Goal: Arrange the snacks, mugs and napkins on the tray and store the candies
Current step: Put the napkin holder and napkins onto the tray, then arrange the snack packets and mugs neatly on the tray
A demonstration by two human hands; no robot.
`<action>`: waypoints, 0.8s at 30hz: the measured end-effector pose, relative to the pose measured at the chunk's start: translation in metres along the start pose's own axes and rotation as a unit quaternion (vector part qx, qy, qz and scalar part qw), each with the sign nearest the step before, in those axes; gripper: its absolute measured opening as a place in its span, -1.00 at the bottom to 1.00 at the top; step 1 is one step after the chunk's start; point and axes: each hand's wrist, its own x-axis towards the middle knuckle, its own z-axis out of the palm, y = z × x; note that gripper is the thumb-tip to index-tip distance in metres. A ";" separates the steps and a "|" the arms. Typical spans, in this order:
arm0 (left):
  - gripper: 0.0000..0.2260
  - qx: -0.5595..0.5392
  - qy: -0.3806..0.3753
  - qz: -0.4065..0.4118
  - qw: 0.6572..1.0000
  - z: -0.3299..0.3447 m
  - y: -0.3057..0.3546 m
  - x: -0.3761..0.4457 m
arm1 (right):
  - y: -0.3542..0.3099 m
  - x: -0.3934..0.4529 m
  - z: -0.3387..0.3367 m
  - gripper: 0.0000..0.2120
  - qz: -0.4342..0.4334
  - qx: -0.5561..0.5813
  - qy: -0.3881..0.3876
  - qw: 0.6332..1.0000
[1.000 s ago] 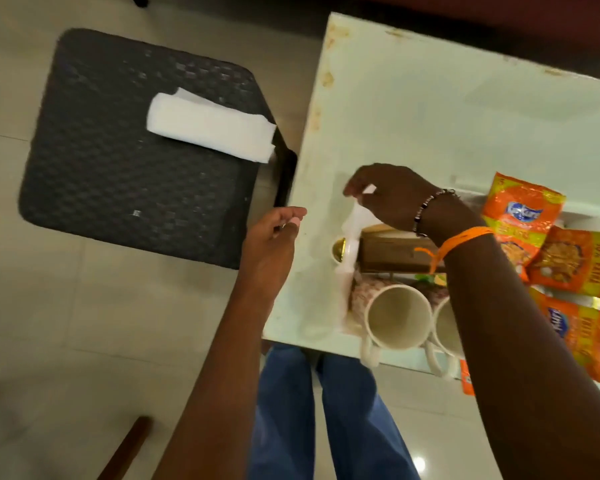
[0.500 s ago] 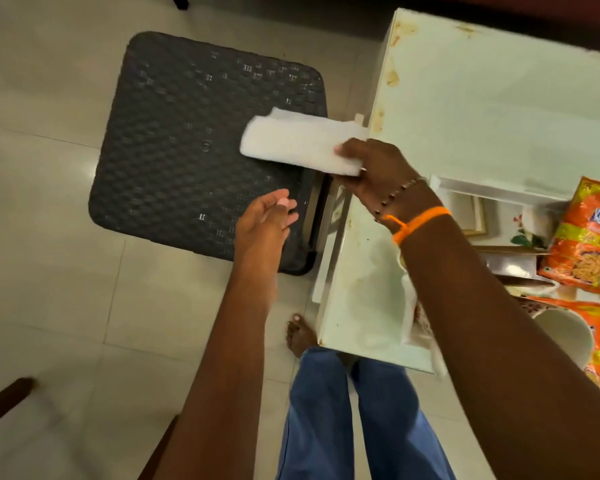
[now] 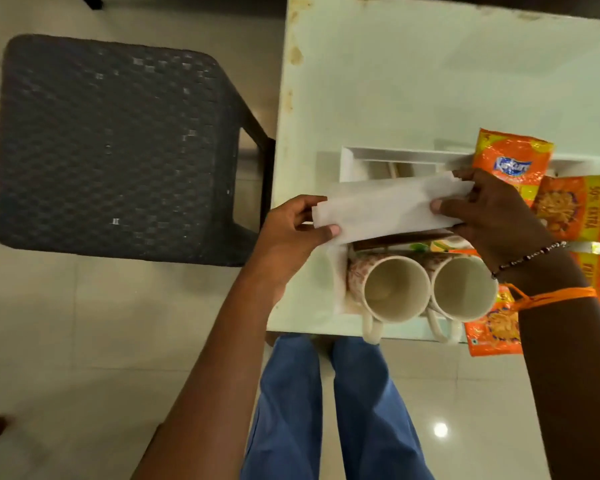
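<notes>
A folded white napkin (image 3: 385, 209) is stretched between both hands above the white tray (image 3: 388, 157). My left hand (image 3: 291, 230) pinches its left end and my right hand (image 3: 489, 209) grips its right end. Below the napkin two patterned mugs (image 3: 392, 289) (image 3: 461, 289) lie side by side on the tray, mouths toward me, handles over the table's front edge. Another napkin (image 3: 336, 271) lies along the tray's left side. Several orange snack packets (image 3: 513, 161) (image 3: 582, 209) lie on the tray's right part. A brown box (image 3: 399, 239) peeks out under the held napkin.
The tray rests on a pale green table (image 3: 430, 81) near its front left corner. A dark woven stool (image 3: 115, 147) stands on the tiled floor left of the table, nothing on its seat. My legs in blue trousers (image 3: 326, 410) are below the table's edge.
My right hand lifted the napkin off the stool and carried it right, over the tray. My left hand came up and took hold of its left end.
</notes>
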 end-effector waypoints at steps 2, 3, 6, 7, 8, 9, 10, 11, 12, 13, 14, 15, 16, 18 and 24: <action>-0.75 0.052 0.020 0.025 0.998 0.023 -0.003 0.003 | 0.010 -0.001 -0.019 -0.71 -0.031 -0.070 0.028 0.997; -0.77 0.074 0.028 0.036 0.996 0.033 -0.006 0.005 | 0.017 0.000 -0.026 -0.74 -0.038 -0.100 0.042 0.993; -0.80 0.130 0.051 0.057 0.989 0.056 -0.013 0.011 | 0.035 0.004 -0.038 -0.73 -0.060 -0.140 0.075 0.986; -0.81 0.144 0.061 0.058 0.986 0.061 -0.016 0.012 | 0.039 0.006 -0.040 -0.73 -0.064 -0.144 0.081 0.984; -0.81 0.153 0.072 0.052 0.984 0.065 -0.018 0.013 | 0.043 0.006 -0.041 -0.72 -0.066 -0.143 0.080 0.984; -0.80 0.153 0.081 0.042 0.984 0.067 -0.019 0.014 | 0.045 0.007 -0.040 -0.71 -0.064 -0.135 0.075 0.986; -0.78 0.145 0.088 0.031 0.985 0.070 -0.020 0.014 | 0.048 0.008 -0.041 -0.70 -0.061 -0.121 0.070 0.988; -0.76 0.132 0.095 0.018 0.986 0.072 -0.021 0.014 | 0.050 0.008 -0.042 -0.69 -0.056 -0.106 0.070 0.990; -0.74 0.120 0.105 0.004 0.987 0.074 -0.022 0.013 | 0.052 0.009 -0.043 -0.67 -0.051 -0.096 0.074 0.991; -0.72 0.108 0.117 -0.012 0.987 0.075 -0.022 0.012 | 0.055 0.010 -0.045 -0.64 -0.046 -0.091 0.079 0.992; -0.69 0.100 0.132 -0.027 0.986 0.075 -0.022 0.011 | 0.057 0.011 -0.047 -0.60 -0.041 -0.091 0.082 0.992; -0.67 0.102 0.145 -0.042 0.983 0.076 -0.021 0.010 | 0.060 0.013 -0.049 -0.56 -0.037 -0.096 0.080 0.991; -0.65 0.112 0.153 -0.057 0.980 0.076 -0.021 0.009 | 0.063 0.013 -0.050 -0.52 -0.035 -0.108 0.072 0.991; -0.64 0.121 0.146 -0.086 0.978 0.077 -0.019 0.007 | 0.066 0.014 -0.051 -0.48 -0.040 -0.144 0.044 0.988; -0.71 0.069 0.109 -0.119 0.985 0.076 -0.012 0.006 | 0.072 0.009 -0.043 -0.64 -0.004 -0.148 0.026 0.989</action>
